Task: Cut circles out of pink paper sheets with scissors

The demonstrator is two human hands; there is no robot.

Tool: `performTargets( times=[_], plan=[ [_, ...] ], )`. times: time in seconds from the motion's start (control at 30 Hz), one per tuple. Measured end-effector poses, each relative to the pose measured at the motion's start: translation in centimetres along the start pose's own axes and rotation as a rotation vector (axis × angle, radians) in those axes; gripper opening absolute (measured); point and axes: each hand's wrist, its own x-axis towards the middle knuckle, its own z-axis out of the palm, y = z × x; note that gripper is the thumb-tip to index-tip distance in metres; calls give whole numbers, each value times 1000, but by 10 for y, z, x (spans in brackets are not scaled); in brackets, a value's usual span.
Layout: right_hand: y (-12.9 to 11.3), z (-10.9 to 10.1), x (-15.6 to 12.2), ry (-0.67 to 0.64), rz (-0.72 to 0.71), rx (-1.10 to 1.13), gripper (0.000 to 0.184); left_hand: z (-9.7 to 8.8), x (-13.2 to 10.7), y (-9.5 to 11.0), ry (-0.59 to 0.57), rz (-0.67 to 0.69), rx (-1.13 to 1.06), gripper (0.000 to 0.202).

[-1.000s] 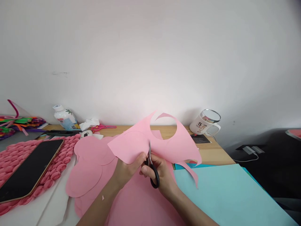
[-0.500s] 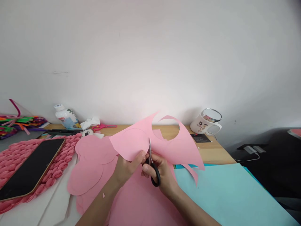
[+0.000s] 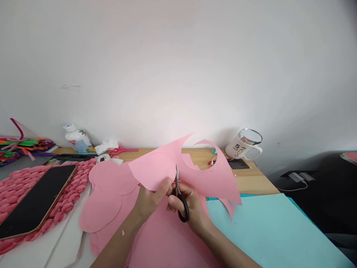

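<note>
My left hand (image 3: 152,199) pinches a sheet of pink paper (image 3: 153,169) by its lower edge, thumb on top. A faint round outline is marked on that sheet, and a round hole is cut out of its right part. My right hand (image 3: 188,203) grips black-handled scissors (image 3: 182,208). Their metal blades stand upright against the paper along the right side of the outline, just beside my left fingertips. Beneath both hands lie more pink sheets (image 3: 167,238). Several cut pink paper circles (image 3: 100,210) are piled left of my left hand.
A phone (image 3: 41,197) rests on rows of rolled pink paper (image 3: 19,186) at left. Along the wall are a white bottle (image 3: 78,139), pink scissors (image 3: 122,150) and a white mug (image 3: 241,145). Light blue paper (image 3: 267,223) covers the right side of the wooden table (image 3: 262,180).
The right part of the pink sheet has bent and shifted slightly, showing a cable and red item through its hole. Both hands stay nearly in place, scissor blades still at the outline.
</note>
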Motion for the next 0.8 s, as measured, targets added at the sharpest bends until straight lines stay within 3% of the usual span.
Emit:
performTargets(
  times=[0.2, 0.4, 0.8],
  plan=[
    [-9, 1, 1, 10, -12, -22, 36, -3, -1, -7, 139, 49, 110, 7],
    [-10, 0, 1, 6, 6, -13, 36, -4, -2, -6, -22, 27, 59, 21],
    [-6, 0, 2, -11, -32, 13, 28, -1, -1, 1, -52, 35, -20, 26]
  ],
)
